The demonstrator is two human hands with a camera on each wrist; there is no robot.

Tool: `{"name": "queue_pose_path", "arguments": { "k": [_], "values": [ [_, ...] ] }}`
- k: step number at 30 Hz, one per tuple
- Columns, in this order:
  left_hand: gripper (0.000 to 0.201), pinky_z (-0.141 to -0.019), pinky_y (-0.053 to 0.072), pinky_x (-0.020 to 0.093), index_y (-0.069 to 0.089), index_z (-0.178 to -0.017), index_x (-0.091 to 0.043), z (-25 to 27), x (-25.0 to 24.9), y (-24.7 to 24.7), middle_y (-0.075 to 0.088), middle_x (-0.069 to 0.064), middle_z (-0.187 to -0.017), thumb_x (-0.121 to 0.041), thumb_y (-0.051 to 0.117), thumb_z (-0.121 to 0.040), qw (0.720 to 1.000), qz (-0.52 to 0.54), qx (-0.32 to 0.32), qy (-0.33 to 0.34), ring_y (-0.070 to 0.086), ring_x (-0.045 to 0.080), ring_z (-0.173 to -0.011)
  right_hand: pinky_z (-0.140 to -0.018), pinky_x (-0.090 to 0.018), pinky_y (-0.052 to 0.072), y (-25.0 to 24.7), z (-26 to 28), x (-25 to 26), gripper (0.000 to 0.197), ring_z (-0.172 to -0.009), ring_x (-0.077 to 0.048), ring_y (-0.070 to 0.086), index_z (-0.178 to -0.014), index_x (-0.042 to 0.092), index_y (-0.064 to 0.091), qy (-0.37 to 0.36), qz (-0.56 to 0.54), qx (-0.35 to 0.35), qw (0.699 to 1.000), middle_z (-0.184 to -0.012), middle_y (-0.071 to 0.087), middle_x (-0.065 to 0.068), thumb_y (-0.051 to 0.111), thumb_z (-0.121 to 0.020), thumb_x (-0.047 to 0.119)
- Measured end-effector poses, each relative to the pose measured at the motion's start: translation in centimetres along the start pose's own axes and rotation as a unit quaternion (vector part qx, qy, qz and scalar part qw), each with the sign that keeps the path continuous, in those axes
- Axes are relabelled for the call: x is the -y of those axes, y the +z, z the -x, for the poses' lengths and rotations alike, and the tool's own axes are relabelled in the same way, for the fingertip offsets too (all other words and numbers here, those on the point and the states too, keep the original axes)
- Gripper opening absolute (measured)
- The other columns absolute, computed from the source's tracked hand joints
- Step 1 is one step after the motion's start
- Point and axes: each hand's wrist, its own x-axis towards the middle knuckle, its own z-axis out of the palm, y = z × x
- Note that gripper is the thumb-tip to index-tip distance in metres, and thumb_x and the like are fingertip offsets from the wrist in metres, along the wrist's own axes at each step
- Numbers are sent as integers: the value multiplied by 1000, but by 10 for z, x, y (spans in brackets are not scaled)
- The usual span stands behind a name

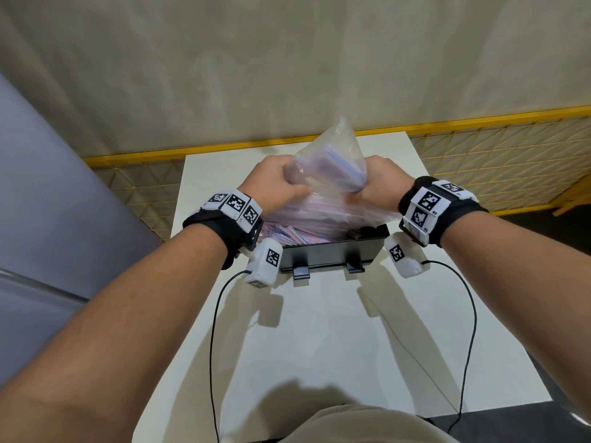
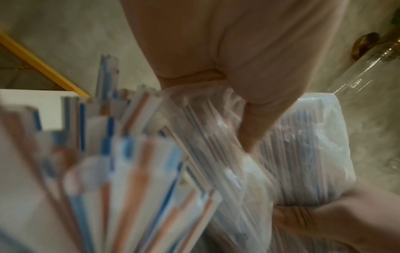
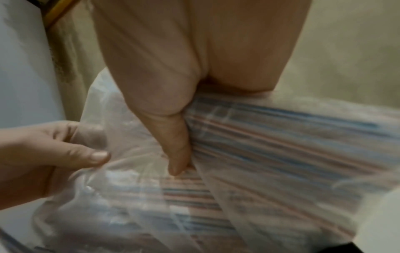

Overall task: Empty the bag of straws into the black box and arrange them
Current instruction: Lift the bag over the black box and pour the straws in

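Note:
A clear plastic bag (image 1: 329, 161) full of paper-wrapped straws with blue and red stripes is held tilted, mouth down, over the black box (image 1: 332, 254) on the white table. My left hand (image 1: 278, 180) grips the bag's left side and my right hand (image 1: 377, 183) grips its right side. Loose straws (image 1: 287, 233) pile up in the box's left part. In the left wrist view, spilled straws (image 2: 121, 171) fan out beside the bag (image 2: 303, 154). The right wrist view shows my thumb (image 3: 175, 150) pressed into the bag (image 3: 281, 145), with the left hand (image 3: 54, 154) pinching the plastic.
The white table (image 1: 319, 330) has bare surface between the box and me. Two black cables (image 1: 212, 346) trail from the wrist units across it. A yellow mesh fence (image 1: 495, 155) runs behind the table, and a grey panel (image 1: 48, 203) stands to the left.

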Motion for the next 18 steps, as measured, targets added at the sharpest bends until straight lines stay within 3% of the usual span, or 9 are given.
{"name": "queue_pose_path", "arguments": {
  "k": [2,5,8,11,13,15,16,18],
  "values": [
    [27,-92,56,33,76,-101,-17,0,-1,-1,77,-3,-101,-25,88,-78,1000,-21,2,-7,73,16,-97,-74,-26,41,1,1,-2,41,-90,-26,62,-108,18,66,2,-30,-15,999,-98,67,-4,82,-71,20],
    [10,-89,57,37,76,-94,-8,-2,-1,-1,78,5,-94,-16,80,-88,997,-69,-19,5,72,25,-94,-76,-28,46,2,4,-5,63,-94,-23,62,-119,24,59,-4,-67,-31,997,-106,67,0,88,-62,26],
    [7,-91,55,36,72,-99,-8,-1,1,1,77,2,-90,-13,68,-98,999,-46,-10,-1,73,23,-92,-79,-32,49,3,7,-17,77,-94,-23,61,-124,21,53,0,-53,-18,998,-109,65,1,93,-59,37],
    [5,-74,45,30,60,-102,-17,1,2,2,71,1,-88,-18,56,-105,999,-37,-11,3,65,17,-75,-73,-31,48,1,11,-33,70,-89,-26,63,-119,19,56,26,-57,-27,998,-104,65,-2,92,-63,39],
    [4,-67,35,26,54,-103,-18,2,1,2,61,0,-85,-17,52,-107,999,-38,-22,4,53,17,-73,-66,-28,47,1,16,-41,66,-83,-20,65,-116,19,57,47,-105,-22,993,-99,65,0,93,-64,37],
    [5,-61,38,21,53,-105,-17,1,1,2,56,-7,-80,-14,50,-108,1000,-14,-23,2,51,11,-71,-63,-25,44,2,18,-44,63,-81,-17,63,-114,19,57,55,-112,-3,992,-96,63,1,93,-65,33],
    [7,-61,40,16,53,-105,-17,1,1,2,56,-9,-79,-12,50,-108,1000,0,-18,-2,51,7,-71,-62,-25,43,4,19,-45,60,-81,-19,62,-112,18,57,55,-97,8,994,-95,63,0,93,-66,29],
    [13,-71,44,23,57,-108,-17,-1,1,2,61,-7,-83,-5,53,-104,999,33,-7,-12,55,9,-74,-61,-25,41,5,18,-45,48,-81,-24,62,-104,15,60,51,-66,16,996,-92,64,-3,91,-68,23]
  ]
}}
